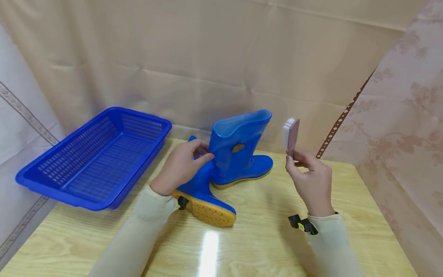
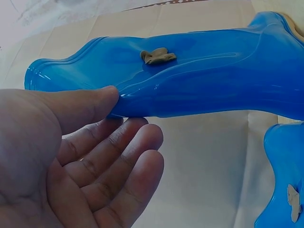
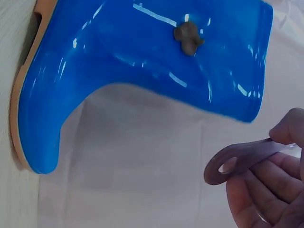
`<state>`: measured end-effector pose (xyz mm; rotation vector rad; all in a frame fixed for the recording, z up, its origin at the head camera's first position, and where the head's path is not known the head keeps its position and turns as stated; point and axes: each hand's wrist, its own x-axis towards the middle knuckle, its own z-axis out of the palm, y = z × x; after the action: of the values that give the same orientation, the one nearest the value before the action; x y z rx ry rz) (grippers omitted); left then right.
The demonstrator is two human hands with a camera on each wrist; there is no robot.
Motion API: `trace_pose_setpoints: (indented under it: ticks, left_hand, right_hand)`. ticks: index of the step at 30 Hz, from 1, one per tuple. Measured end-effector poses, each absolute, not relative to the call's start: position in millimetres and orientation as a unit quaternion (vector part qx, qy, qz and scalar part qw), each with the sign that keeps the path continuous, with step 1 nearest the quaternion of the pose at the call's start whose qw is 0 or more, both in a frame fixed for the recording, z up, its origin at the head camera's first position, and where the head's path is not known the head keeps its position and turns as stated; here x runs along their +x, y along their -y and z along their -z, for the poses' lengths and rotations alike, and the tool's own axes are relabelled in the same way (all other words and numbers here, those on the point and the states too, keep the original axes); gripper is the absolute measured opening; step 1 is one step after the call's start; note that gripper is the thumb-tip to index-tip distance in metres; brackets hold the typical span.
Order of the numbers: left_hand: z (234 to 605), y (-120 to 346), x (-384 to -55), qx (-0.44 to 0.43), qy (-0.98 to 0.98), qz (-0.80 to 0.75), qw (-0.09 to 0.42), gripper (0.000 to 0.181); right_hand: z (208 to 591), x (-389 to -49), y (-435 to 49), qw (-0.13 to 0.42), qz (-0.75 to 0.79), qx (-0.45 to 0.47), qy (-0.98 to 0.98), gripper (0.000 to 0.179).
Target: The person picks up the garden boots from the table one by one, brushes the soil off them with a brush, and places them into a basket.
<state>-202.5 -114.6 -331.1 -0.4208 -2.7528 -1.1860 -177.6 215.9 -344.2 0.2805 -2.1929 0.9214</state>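
Observation:
A blue rain boot [image 1: 254, 163] with a yellow sole stands on the table, its shaft leaning a little to the right. My left hand [image 1: 183, 163] holds the back of that shaft, thumb on the near side and the fingers partly behind it. A brown lump [image 2: 158, 56] sticks to the shaft's side. To the right, my right hand [image 1: 311, 181] pinches a brush [image 1: 293, 136] by its handle, raised above the table, with white bristles facing the boot. The handle's end has a hole, seen in the right wrist view. A second boot [image 1: 202, 179] lies on its side under my left hand, sole toward me.
A blue plastic basket [image 1: 138, 175] with mesh walls stands at the left. The wooden table [image 1: 256, 238] ends at a beige cloth [image 1: 194, 57] behind the boots. A patterned cloth [image 1: 412, 127] hangs at the right. A brownish lump [image 2: 294, 204] also shows on the lying boot.

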Motion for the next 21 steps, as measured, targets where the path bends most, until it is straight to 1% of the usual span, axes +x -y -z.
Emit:
trace_pose_setpoints:
  ticks: [4, 10, 14, 21]
  left_hand:
    - [332.5, 113.3, -202.8, -0.136, 0.909, 0.391, 0.055, 0.027]
    - [331.3, 112.9, -203.5, -0.138, 0.911, 0.385, 0.057, 0.026]
    - [329.1, 112.0, -203.3, -0.142, 0.911, 0.381, 0.063, 0.025]
    - [330.3, 110.9, -201.9, -0.141, 0.912, 0.379, 0.068, 0.021]
  right_hand:
    - [344.7, -172.5, -211.7, 0.387, -0.352, 0.144, 0.84, 0.018]
    - [347.0, -171.6, -210.0, 0.377, -0.351, 0.178, 0.838, 0.022]
    - [347.4, -172.5, -208.6, 0.384, -0.342, 0.189, 0.837, 0.025]
    - [350.1, -173.2, -206.6, 0.37, -0.315, 0.2, 0.851, 0.02]
